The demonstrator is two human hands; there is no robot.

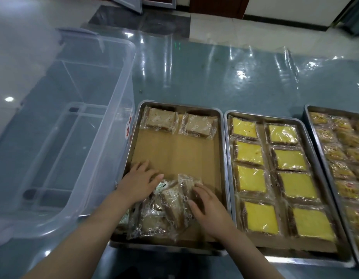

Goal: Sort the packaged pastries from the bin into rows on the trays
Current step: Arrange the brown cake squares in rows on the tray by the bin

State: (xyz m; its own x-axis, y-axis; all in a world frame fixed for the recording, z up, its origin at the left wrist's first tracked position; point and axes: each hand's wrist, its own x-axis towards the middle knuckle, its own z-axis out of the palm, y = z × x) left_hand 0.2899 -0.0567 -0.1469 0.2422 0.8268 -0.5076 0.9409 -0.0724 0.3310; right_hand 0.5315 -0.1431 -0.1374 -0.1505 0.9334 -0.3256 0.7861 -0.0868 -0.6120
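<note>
Both hands flat and spread: left hand [140,183] and right hand [207,208] press the heap of wrapped pastries [166,210] between them, gripping nothing; two brown slices [179,123] beyond on the tray [221,150].

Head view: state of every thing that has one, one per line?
Clear plastic bin: lidless, no pastries visible inside.
Left steel tray: two wrapped brown pastries in the far row, loose pile at the near end.
Middle steel tray: two rows of wrapped yellow cakes, full.
Left hand: flat on the pile.
Right hand: fingers on a packet.
</note>
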